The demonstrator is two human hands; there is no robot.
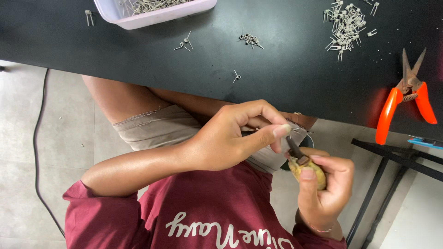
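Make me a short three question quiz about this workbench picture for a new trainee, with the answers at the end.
1. True or false: the orange-handled snips are in the person's left hand.
2. Where do most of the loose metal springs lie? A) on the floor B) on the black table, near its far right C) on the person's lap
3. What does the right hand hold?

Key
1. False: the snips lie on the table, apart from both hands.
2. B. More springs fill the pale tray at the far edge.
3. A small tool with a yellowish handle; the left hand's fingertips pinch at its dark tip.
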